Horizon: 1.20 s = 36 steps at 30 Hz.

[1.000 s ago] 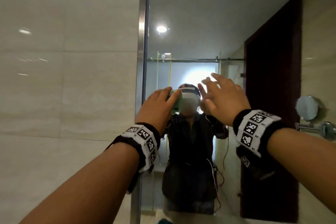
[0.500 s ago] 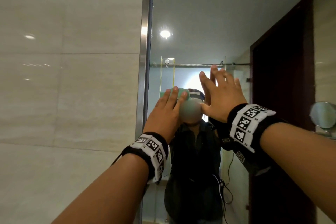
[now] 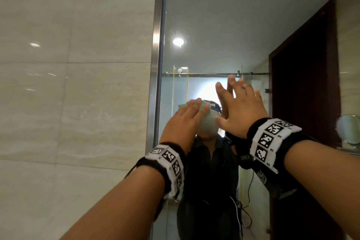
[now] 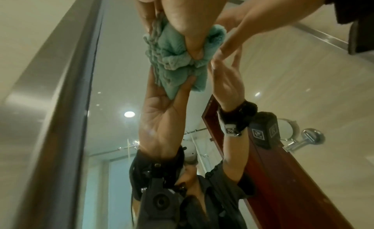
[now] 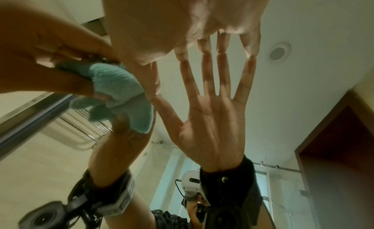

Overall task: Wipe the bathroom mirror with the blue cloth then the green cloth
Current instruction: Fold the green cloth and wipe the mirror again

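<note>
Head view is showing the green cloth (image 3: 200, 107) being pressed to the mirror (image 3: 214, 25) near its left edge, just beside the steel frame strip (image 3: 158, 45), with only a sliver of it peeking past the fingers; the left hand (image 3: 185, 121) is covering it, fingers laid fairly straight over the top while the thumb, seen from the left wrist view, is digging into the bunched folds and pinning them against the glass; the right hand (image 3: 241, 111) is resting beside it, splayed wide and flat with fingertips touching the glass, holding nothing. I judge this to be the second step, the green-cloth wipe, and well short of done, since much glass above and to the right is waiting; the next stroke is calling for steady flat pressure and a sweep away from the frame. The cloth (image 4: 178, 56) is looking plush, looped and crumpled; the mirror is looking hard and glossy; the wall tiles (image 3: 78, 103) beyond the left edge are looking polished, pale and faintly veined.
</note>
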### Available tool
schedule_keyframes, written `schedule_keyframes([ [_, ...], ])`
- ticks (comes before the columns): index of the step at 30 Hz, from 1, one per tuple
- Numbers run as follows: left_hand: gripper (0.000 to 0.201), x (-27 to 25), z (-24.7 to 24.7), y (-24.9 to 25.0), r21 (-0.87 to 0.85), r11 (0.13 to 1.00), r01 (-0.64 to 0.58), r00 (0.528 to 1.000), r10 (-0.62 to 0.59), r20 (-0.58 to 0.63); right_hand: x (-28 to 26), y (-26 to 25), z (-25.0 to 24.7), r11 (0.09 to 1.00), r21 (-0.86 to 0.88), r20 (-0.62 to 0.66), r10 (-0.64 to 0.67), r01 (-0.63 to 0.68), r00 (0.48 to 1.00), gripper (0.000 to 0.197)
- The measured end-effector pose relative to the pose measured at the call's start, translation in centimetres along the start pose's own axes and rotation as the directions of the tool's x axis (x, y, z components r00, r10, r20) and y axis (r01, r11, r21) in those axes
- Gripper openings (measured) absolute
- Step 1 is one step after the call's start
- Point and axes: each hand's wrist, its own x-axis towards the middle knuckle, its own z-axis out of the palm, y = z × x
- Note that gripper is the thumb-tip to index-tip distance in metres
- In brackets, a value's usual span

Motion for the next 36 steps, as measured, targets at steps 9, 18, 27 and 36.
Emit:
schedule_keyframes([
  [9,0.064,6.2,-5.9,-2.8,0.087,0.983,0.161,0.980,-0.149,-0.130,0.1,0.0,-1.0,0.998,-0.064,0.028,-0.005,0.007,1.000,0.090],
  [18,0.063,3.1,-5.0,-2.6,0.163,0.986,-0.029,0.999,0.026,0.021,5.0,-0.8,-3.5,0.997,0.014,0.093,0.075,-0.076,0.993,0.116],
  [27,0.031,9.4,-8.3,-2.8,-0.062,0.992,0.106,0.977,-0.115,-0.178,5.2,-0.6,-2.9,0.997,0.017,0.130,0.075,-0.078,0.989,0.120],
  [36,0.044,9.8,-8.3,-4.9,-0.006,0.982,0.190,0.968,-0.189,-0.168,5.1,-0.9,-3.3,0.995,0.030,0.131,0.087,-0.092,0.988,0.119],
])
